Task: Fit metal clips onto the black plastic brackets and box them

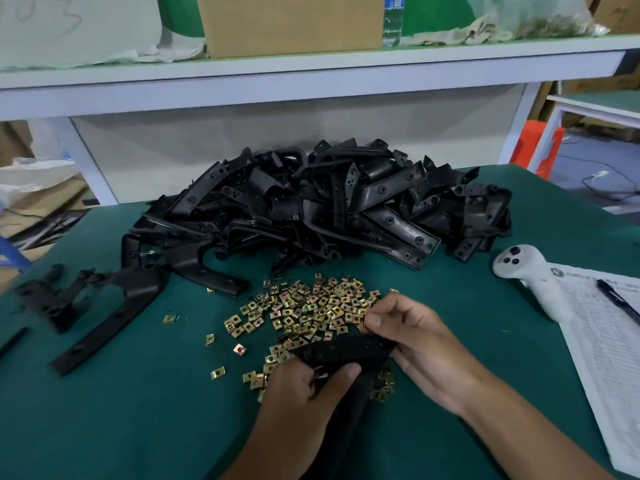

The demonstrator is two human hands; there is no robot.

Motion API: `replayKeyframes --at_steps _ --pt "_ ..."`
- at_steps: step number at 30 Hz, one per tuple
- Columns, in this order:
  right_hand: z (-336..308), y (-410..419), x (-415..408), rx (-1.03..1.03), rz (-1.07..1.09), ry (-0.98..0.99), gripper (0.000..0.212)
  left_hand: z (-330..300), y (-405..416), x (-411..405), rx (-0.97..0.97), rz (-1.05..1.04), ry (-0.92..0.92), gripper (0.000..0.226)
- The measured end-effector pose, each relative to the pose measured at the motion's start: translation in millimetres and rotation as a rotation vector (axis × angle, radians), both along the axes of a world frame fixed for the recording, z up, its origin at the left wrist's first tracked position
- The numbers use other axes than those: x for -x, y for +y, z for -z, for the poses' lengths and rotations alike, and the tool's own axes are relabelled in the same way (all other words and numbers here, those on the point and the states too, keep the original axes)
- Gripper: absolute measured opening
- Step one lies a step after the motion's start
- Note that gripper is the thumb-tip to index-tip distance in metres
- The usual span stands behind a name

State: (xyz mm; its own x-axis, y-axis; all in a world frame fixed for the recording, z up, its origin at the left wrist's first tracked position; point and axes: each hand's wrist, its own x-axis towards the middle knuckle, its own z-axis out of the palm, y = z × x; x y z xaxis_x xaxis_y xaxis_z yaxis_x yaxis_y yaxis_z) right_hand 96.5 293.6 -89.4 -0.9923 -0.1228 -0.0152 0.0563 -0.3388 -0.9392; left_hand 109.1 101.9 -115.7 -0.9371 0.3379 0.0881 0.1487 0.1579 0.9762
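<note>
- The right hand, at lower centre-right of the frame, pinches a small brass clip between thumb and fingers, right at the upper end of a black bracket.
- The left hand, lower centre, grips that same bracket from the left, thumb lying across its top; the bracket's long leg runs down between the two wrists toward the bottom edge.
- Under and just above the hands, a loose scatter of clips lies on the green counter, with a few strays off to the left.
- Behind the clips, in the middle of the frame, sits a big heap of brackets.
- At left, a few separate brackets lie flat on the counter, apart from the heap.
- At right, a white controller rests on the counter, its handle touching a printed sheet with a pen on it.
- Along the top of the frame, a shelf carries a cardboard box and plastic bags.
</note>
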Motion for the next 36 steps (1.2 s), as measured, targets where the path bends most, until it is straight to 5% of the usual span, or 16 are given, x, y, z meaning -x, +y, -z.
replayKeyframes --at_steps 13,29,36 --pt "-2.0 0.8 -0.7 -0.101 -0.017 0.032 0.009 1.4 0.6 0.6 0.076 -0.039 0.109 0.026" --pt "-2.4 11.2 -1.4 -0.282 -0.009 0.123 0.034 1.0 -3.7 1.9 0.104 0.025 0.106 0.023" --pt "2.0 12.3 -2.5 -0.374 -0.05 0.154 0.024 1.6 -5.2 1.3 0.113 0.038 0.074 0.026"
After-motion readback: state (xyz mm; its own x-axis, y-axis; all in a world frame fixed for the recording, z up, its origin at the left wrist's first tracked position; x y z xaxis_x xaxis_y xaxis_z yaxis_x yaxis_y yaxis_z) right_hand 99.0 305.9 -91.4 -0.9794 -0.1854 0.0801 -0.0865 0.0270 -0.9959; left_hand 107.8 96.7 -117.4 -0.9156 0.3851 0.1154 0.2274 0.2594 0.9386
